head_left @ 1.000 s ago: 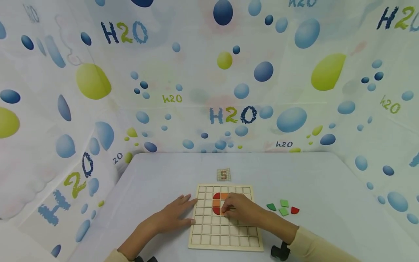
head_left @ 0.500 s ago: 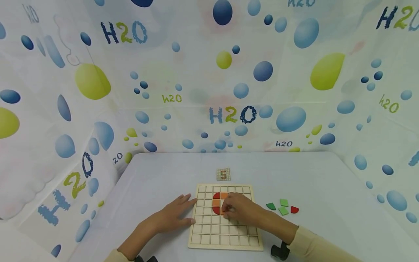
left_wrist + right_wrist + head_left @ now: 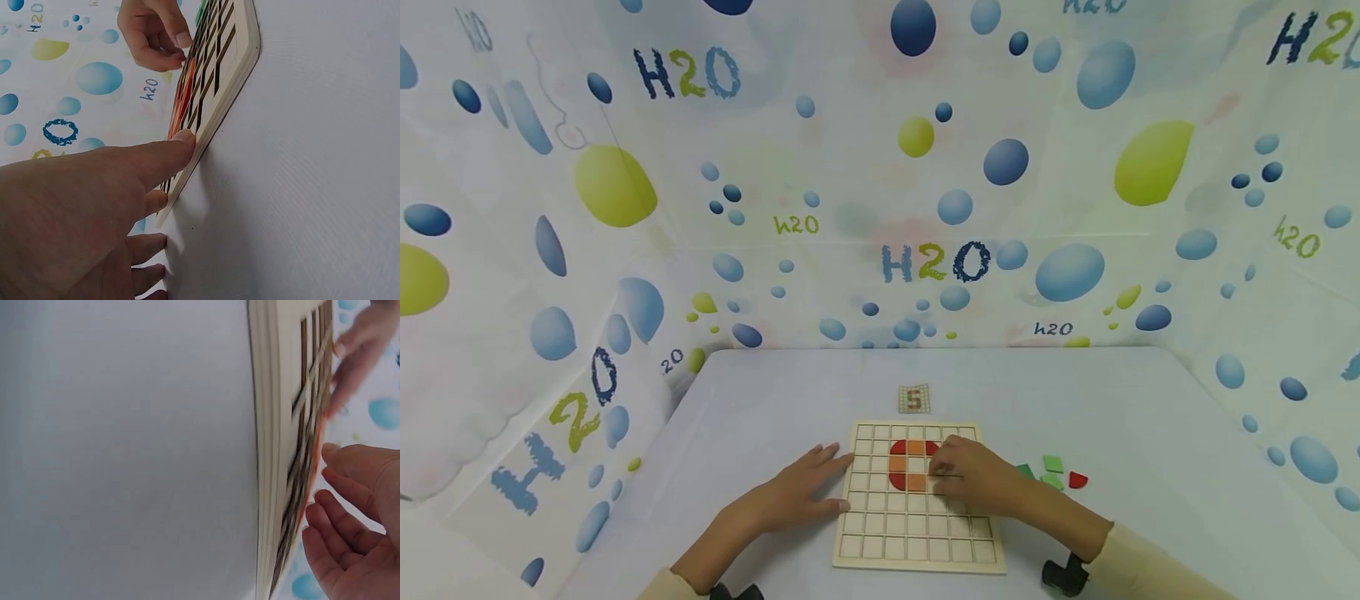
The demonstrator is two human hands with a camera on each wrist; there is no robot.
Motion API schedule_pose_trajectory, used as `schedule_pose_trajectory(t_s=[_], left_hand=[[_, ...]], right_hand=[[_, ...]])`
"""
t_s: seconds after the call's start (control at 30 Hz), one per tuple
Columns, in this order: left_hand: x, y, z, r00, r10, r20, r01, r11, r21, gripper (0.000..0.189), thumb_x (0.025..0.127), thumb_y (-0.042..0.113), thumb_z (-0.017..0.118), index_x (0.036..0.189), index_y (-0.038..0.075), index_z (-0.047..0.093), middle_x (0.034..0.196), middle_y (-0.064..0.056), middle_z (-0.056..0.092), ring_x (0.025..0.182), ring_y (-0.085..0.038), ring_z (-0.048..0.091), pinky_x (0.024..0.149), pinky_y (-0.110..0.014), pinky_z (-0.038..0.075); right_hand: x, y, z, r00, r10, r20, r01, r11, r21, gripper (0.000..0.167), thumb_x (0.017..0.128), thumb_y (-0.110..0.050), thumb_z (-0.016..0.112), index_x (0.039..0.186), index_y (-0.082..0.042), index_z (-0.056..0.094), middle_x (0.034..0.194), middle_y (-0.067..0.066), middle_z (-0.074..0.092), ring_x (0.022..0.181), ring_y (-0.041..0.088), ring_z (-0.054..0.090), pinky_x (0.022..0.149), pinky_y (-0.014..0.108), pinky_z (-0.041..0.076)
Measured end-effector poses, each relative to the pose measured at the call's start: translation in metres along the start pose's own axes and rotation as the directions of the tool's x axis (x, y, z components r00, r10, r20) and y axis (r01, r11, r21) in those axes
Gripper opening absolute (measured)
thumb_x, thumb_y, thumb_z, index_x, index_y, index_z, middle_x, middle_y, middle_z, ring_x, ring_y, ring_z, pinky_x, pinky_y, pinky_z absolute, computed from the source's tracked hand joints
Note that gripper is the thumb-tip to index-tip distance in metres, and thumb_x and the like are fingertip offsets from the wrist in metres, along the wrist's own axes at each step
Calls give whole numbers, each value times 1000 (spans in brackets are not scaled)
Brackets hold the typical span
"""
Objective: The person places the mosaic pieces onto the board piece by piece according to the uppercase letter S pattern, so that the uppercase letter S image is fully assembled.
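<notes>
A wooden grid board (image 3: 880,547) lies on the white table. My left hand (image 3: 797,493) rests at its left edge with fingers extended, the thumb touching the rim in the left wrist view. Red rounded pieces (image 3: 898,481) and orange squares (image 3: 916,482) sit in cells of the upper half. Over the right part of these pieces hovers my right hand (image 3: 973,479), its fingers bent but apart. In the right wrist view, the right hand (image 3: 356,512) shows a gap between thumb and fingers, with nothing seen in it.
Beyond the board lies a small patterned card (image 3: 913,398). To the right are loose pieces: light green squares (image 3: 1053,463), a dark green piece (image 3: 1026,472) partly hidden by the right arm, and a red quarter-round (image 3: 1078,480). A patterned curtain (image 3: 820,167) stands behind the table.
My right hand has drawn back slightly to the right, uncovering an orange square in the lower row and part of a red piece at the top right. The left hand stays put.
</notes>
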State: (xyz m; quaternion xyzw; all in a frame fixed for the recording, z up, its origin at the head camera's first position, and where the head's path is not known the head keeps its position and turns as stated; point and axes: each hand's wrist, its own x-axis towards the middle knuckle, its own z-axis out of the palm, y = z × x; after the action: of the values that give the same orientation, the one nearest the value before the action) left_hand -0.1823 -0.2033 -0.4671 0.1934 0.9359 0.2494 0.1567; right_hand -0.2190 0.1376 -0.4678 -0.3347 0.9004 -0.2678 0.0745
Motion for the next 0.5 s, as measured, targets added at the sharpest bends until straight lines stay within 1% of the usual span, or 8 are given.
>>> schedule_pose_trajectory(t_s=[0.07, 0.13, 0.2, 0.27, 0.4, 0.5], left_hand=[[1, 0, 0, 1000, 8, -1, -8, 1000, 1, 76, 99, 53, 70, 163, 23, 43, 172, -19, 29, 159, -48, 20, 122, -72, 26], [2, 0, 0, 1000, 16, -3, -16, 1000, 5, 76, 99, 53, 70, 163, 22, 43, 171, -20, 30, 159, -49, 21, 121, -72, 27], [2, 1, 0, 1000, 16, -3, -16, 1000, 9, 76, 99, 52, 70, 163, 21, 43, 171, -21, 30, 159, -50, 21, 121, -72, 27], [2, 1, 0, 1000, 13, -3, -13, 1000, 13, 77, 99, 52, 71, 163, 20, 43, 171, -20, 30, 159, -49, 21, 121, -72, 27], [2, 1, -2, 1000, 9, 1, -9, 1000, 7, 77, 99, 53, 70, 163, 21, 43, 172, -19, 30, 159, -48, 21, 121, -72, 27], [1, 1, -3, 1000, 4, 7, -4, 1000, 5, 77, 98, 54, 70, 163, 22, 43, 172, -18, 30, 159, -48, 21, 121, -72, 28]], right_hand=[[-10, 9, -9, 999, 41, -25, -41, 999, 26, 18, 99, -24, 76, 116, -18, 73, 112, -9, 64, 103, 11, 62, 91, 35, 57], [-20, 18, -22, 993, 102, -59, -100, 994, 42, 27, 99, -25, 77, 124, -17, 69, 116, -5, 64, 105, 14, 62, 90, 37, 58], [-31, 30, -34, 983, 150, -103, -147, 988, 41, 37, 98, -24, 78, 132, -15, 65, 119, -2, 65, 105, 15, 63, 89, 37, 58], [-42, 41, -47, 967, 213, -138, -208, 977, 47, 45, 97, -24, 80, 136, -13, 62, 120, 3, 65, 104, 16, 63, 88, 37, 59], [-68, 64, -74, 940, 294, -175, -291, 956, 40, 48, 95, -25, 81, 136, -7, 62, 117, 9, 67, 102, 20, 64, 86, 39, 61], [-88, 81, -89, 928, 336, -161, -332, 942, 47, 44, 96, -27, 80, 130, -3, 63, 111, 8, 67, 99, 21, 64, 81, 36, 62]])
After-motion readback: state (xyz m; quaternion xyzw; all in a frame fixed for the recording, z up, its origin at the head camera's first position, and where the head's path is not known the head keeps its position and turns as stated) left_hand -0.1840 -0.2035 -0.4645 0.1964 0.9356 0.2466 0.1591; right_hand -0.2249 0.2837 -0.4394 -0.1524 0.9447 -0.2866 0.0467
